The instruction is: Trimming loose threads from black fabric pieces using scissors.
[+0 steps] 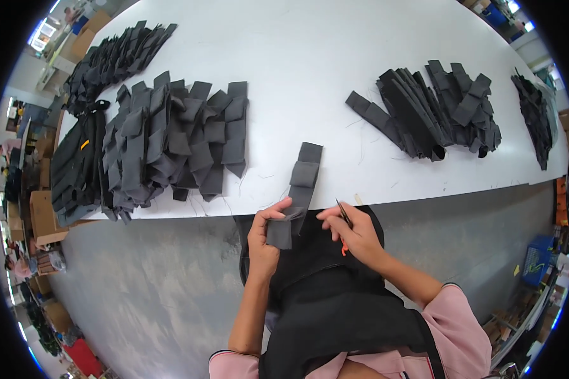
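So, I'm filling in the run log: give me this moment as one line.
left hand: holds grey strip | right hand: holds orange-handled snips, apart from strip | table: more strips piled left and right

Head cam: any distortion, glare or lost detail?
Head view: strong fisheye, white table bowed along its edges, frame corners black; bright patches washed out near the left rim; black apron shows little detail; dark grey strip reads clearly.

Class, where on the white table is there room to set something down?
The widest bare patch of the white table lies beyond the held strip, between the left piles and right bundles. A slimmer gap borders the far-right bundle. The left end is crowded.
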